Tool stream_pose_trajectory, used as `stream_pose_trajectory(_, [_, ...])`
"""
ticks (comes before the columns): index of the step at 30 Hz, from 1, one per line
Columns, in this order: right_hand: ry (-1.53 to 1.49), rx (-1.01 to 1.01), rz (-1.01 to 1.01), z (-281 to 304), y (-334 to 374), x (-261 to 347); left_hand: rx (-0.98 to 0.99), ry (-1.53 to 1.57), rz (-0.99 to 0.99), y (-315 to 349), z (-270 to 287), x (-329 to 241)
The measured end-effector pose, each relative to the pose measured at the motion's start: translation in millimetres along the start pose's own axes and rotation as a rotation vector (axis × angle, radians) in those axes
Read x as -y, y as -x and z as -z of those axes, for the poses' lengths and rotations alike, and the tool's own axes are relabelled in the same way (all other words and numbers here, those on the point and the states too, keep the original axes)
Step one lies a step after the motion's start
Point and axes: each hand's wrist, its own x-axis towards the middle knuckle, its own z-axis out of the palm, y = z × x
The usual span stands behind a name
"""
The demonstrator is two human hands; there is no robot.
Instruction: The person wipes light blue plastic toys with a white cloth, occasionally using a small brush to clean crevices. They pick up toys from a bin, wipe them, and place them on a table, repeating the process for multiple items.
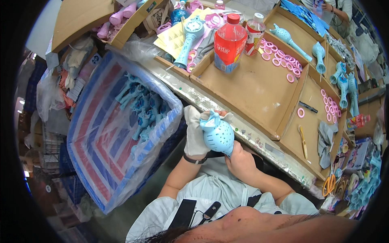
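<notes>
Crowded workshop seen from above. A long counter (227, 111) with a foil-covered near edge runs from far left to near right, carrying shallow cardboard trays (251, 87). Left of it stands a large striped blue, red and white woven sack (101, 150) lined with clear plastic. Stacked crates (50, 152) and bagged goods (48, 95) fill the dim left margin. Lighting is bright and even over the counter.

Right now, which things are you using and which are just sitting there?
In use: blue toy part, grey cloth, left hand, right hand.
Just lying about: red bottle, pink rings, orange scissors, striped bag.
</notes>
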Motion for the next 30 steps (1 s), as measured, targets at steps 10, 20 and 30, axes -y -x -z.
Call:
stream_pose_trajectory(10, [-0.08,0.099,-0.094,-3,-3,-6,0.084,0.296,0.169,-1,27,18])
stream_pose_trajectory(20, [-0.243,0.142,-0.089,24,17,-29,0.44,0.062,0.221,-19,24,-9])
stream_pose_trajectory(30, [0.062,0.213,-0.066,25,33,-10,0.285,-0.88,-0.23,5,29,13])
